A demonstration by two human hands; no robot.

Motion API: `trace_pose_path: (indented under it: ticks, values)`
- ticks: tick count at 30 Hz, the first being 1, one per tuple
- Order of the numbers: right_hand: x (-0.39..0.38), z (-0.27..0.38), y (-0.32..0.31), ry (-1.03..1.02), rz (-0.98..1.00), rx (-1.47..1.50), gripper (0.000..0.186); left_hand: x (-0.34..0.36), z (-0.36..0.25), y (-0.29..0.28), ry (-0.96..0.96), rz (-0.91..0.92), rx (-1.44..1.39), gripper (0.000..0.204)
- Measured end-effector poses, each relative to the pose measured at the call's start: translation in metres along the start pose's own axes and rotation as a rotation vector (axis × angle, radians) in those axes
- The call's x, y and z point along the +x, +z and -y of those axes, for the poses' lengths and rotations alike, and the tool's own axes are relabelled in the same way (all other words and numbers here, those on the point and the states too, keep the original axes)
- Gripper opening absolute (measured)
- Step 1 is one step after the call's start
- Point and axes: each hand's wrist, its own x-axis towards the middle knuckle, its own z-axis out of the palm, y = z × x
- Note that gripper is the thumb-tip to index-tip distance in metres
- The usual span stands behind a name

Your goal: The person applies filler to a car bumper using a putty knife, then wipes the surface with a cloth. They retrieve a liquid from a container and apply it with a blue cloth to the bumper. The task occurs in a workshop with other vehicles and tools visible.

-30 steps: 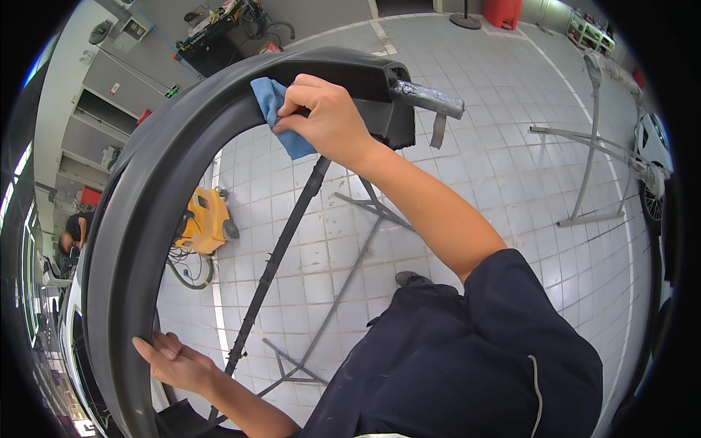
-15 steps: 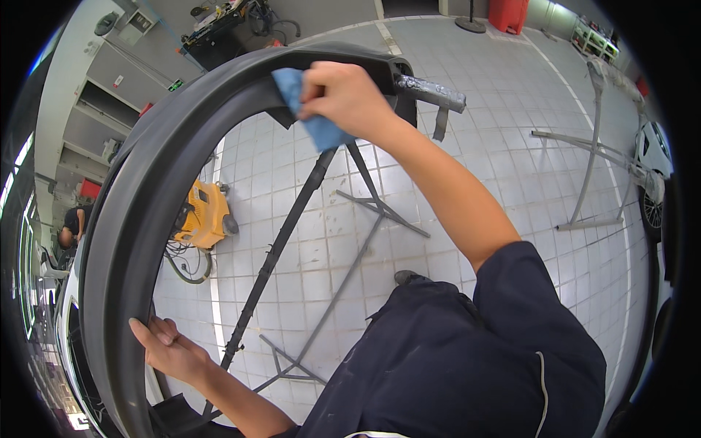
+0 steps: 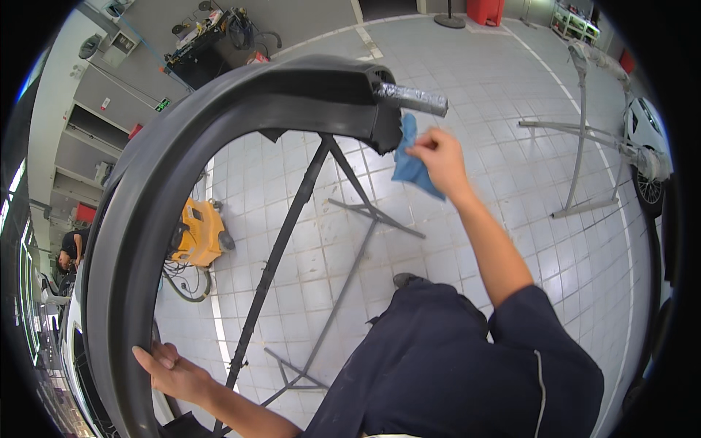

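A long black car bumper point(image 3: 146, 190) curves from the lower left up to the top middle, propped on a dark metal stand point(image 3: 281, 241). At its lower left, my left hand point(image 3: 175, 374) grips the inner edge, thumb on the face and fingers curled behind. My right hand point(image 3: 439, 157) pinches a blue cloth point(image 3: 418, 175) that hangs down, just to the right of the bumper's far end and apart from it. A stand arm wrapped in silvery tape point(image 3: 412, 98) sticks out from that end, above the cloth.
A yellow wheeled machine point(image 3: 198, 233) with a hose stands on the tiled floor point(image 3: 467, 241) behind the bumper. Another metal stand point(image 3: 580, 139) is at the right, beside a white car point(image 3: 646, 124). A person point(image 3: 71, 248) bends over at far left. A black cart point(image 3: 201, 51) stands at the back.
My right hand has moved right with the blue cloth, off the bumper's upper face and past its far end. My left hand keeps its hold on the bumper.
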Motion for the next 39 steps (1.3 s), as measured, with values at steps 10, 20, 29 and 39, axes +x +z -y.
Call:
trace_pose_path:
  ticks: [10, 20, 29, 39]
  values:
    - [0.010, 0.050, 0.070, 0.258, -0.194, 0.884, 0.017, -0.006, -0.002, 0.005, -0.012, 0.009, -0.051, 0.036]
    - [-0.057, 0.027, 0.056, 0.296, 0.023, 0.688, 0.017, -0.007, -0.005, 0.014, -0.021, -0.036, -0.030, 0.041]
    - [0.016, 0.069, 0.080, -0.714, -0.329, -0.162, 0.020, -0.012, -0.001, 0.021, 0.011, -0.061, -0.067, 0.036]
    - [-0.011, 0.173, 0.185, -1.115, -0.124, 0.231, 0.018, -0.013, 0.004, 0.022, 0.032, -0.085, -0.080, 0.037]
